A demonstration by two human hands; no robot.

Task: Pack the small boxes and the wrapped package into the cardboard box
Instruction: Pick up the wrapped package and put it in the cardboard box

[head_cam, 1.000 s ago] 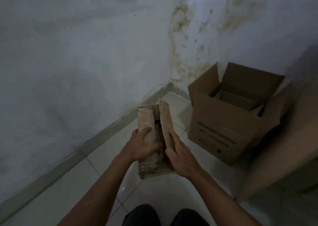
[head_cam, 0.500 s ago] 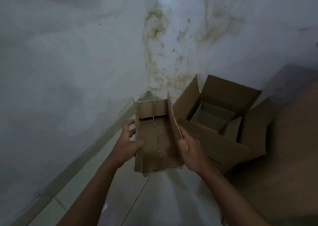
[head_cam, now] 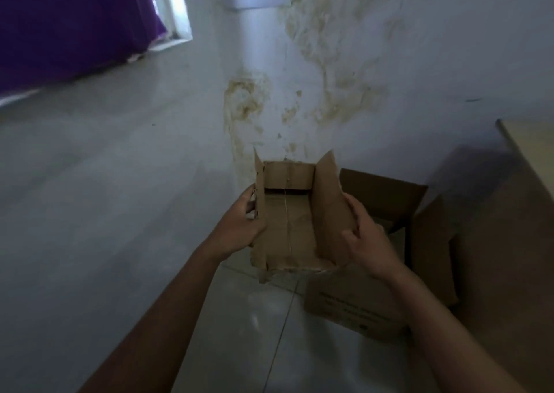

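I hold a small, worn cardboard box (head_cam: 287,228) in the air with both hands. Its top is open toward me, its side flaps stand up, and its inside shows nothing. My left hand (head_cam: 239,225) grips its left wall. My right hand (head_cam: 364,237) grips its right flap. The big cardboard box (head_cam: 353,302) sits on the tiled floor just right of and below the small one, flaps open. Most of its inside is hidden behind the small box and my right hand. No wrapped package is in view.
A stained white wall corner (head_cam: 248,108) rises right behind the boxes. A purple curtain (head_cam: 75,24) hangs at the upper left. A large brown cardboard surface (head_cam: 509,258) and a light board edge (head_cam: 527,150) stand at the right. Pale floor tiles (head_cam: 263,332) lie below.
The small box has been lifted off the floor and opened, its flaps now spread. It has shifted right toward the big box. The view has tilted upward.
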